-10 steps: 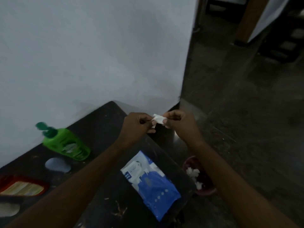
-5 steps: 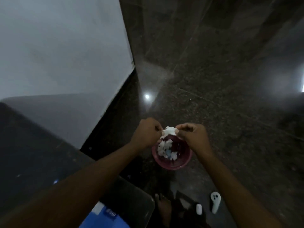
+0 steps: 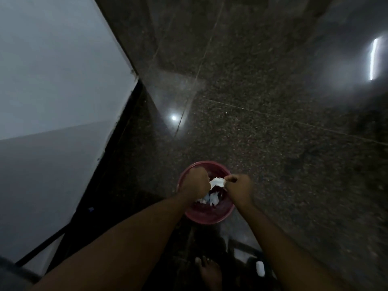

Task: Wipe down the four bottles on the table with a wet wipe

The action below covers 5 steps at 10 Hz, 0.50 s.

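A small white wet wipe (image 3: 217, 182) is stretched between my left hand (image 3: 195, 183) and my right hand (image 3: 238, 188); both pinch it. The hands hover right over a dark red bin (image 3: 206, 215) that stands on the floor and holds several crumpled white and blue wipes (image 3: 211, 199). No bottles are in view, and the table shows only as a dark corner (image 3: 12, 276) at the bottom left.
A white wall (image 3: 52, 85) runs down the left with a dark skirting strip (image 3: 117, 156). Speckled dark stone floor (image 3: 273, 133) fills the rest. A bare foot (image 3: 210, 271) and a small white object (image 3: 260, 268) lie near the bottom edge.
The view has swung from the table with the green bottle and blue wipe pack down to the floor. Both hands have carried the wipe lower, to just above the red bin.
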{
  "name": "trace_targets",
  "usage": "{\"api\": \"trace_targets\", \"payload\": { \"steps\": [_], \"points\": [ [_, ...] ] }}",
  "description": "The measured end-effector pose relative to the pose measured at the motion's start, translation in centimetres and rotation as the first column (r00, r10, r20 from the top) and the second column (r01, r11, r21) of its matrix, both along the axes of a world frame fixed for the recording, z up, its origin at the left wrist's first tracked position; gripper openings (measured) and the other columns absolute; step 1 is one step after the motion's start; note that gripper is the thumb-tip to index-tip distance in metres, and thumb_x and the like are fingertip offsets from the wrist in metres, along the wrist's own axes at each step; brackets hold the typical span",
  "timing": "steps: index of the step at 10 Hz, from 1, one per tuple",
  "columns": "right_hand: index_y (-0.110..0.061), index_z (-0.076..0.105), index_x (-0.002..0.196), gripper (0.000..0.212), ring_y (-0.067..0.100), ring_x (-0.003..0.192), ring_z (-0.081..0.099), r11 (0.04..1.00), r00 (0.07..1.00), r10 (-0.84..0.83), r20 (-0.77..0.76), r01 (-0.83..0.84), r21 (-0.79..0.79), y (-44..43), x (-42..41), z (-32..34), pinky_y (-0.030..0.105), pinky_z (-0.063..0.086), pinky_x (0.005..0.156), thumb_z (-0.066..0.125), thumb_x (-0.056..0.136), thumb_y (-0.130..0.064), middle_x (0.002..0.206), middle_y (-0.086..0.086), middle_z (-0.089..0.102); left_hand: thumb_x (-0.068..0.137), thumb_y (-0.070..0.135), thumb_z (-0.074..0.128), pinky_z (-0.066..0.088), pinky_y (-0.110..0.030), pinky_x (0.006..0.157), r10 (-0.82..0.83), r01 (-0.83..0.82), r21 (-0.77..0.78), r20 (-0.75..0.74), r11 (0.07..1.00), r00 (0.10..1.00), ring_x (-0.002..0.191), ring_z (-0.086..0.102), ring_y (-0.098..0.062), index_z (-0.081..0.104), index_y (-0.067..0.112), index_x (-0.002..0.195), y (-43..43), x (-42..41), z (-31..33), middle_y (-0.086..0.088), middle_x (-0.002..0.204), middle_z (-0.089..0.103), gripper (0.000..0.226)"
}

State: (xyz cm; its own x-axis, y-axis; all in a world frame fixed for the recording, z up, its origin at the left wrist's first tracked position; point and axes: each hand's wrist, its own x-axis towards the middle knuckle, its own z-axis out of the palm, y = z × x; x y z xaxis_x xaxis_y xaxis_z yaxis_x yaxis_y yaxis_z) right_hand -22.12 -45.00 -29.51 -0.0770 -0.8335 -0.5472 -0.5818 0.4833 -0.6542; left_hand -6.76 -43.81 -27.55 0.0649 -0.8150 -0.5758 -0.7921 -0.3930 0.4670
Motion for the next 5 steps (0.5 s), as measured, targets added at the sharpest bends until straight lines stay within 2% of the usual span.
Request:
{"api": "trace_targets", "payload": {
  "steps": [1,2,3,4,5],
  "points": [
    [-0.014,0.070,0.078,0.015,0.021,0.074,0.061,1.000,0.997,0.024,-0.077,-0.023,0.012,0.1,-0.2,-0.5,0.022,0.038,0.057,0.062,0.075,-0.001,0.075,0.007,0.065,0.088,0.023,0.069,0.042,-0.030,0.074,-0.012,0.012,0.020,0.002,1.000,1.000,0.096,0.065,-0.028,0.070,0.001,0.099,0.1,-0.1,-0.4,-0.014,0.101,0.071,0.024],
    [-0.014,0.057,0.063,0.020,0.021,0.063,0.052,0.999,0.996,0.033,-0.081,-0.032,0.014,0.8,-0.9,0.1,0.021,0.029,0.047,0.054,0.071,0.004,0.061,0.003,0.054,0.092,0.019,0.063,0.040,-0.031,0.072,-0.057,0.057,0.006,0.001,0.998,0.998,0.091,0.063,-0.026,0.068,-0.001,0.097,0.4,0.4,0.5,-0.016,0.100,0.070,0.021],
    [-0.011,0.051,0.058,0.015,0.024,0.058,0.053,0.997,0.992,0.068,-0.104,-0.064,0.043,1.9,-2.1,1.1,0.029,0.036,0.046,0.052,0.071,-0.003,0.056,0.002,0.054,0.090,0.019,0.060,0.050,-0.035,0.071,-0.122,0.122,0.013,-0.007,0.992,0.992,0.087,0.067,-0.028,0.068,0.001,0.090,1.1,1.4,2.2,-0.014,0.092,0.071,0.020],
    [-0.016,0.068,0.080,0.016,0.019,0.071,0.065,0.995,0.990,0.103,-0.099,-0.104,-0.001,3.0,-2.3,3.4,0.033,0.049,0.059,0.053,0.075,-0.018,0.074,0.000,0.068,0.086,0.031,0.055,0.054,-0.035,0.069,-0.141,0.142,-0.031,0.024,0.989,0.990,0.086,0.068,-0.025,0.067,0.011,0.098,2.1,2.5,5.7,-0.007,0.091,0.070,0.026],
    [-0.008,0.067,0.092,0.016,0.025,0.079,0.064,0.985,0.990,0.112,-0.087,-0.122,-0.119,3.6,-1.8,6.8,0.037,0.049,0.065,0.056,0.085,-0.017,0.084,0.008,0.067,0.091,0.030,0.056,0.055,-0.037,0.073,-0.141,0.143,-0.050,0.031,0.989,0.989,0.087,0.066,-0.026,0.063,0.012,0.098,3.1,3.2,9.3,-0.006,0.093,0.066,0.020]
  ]
}}
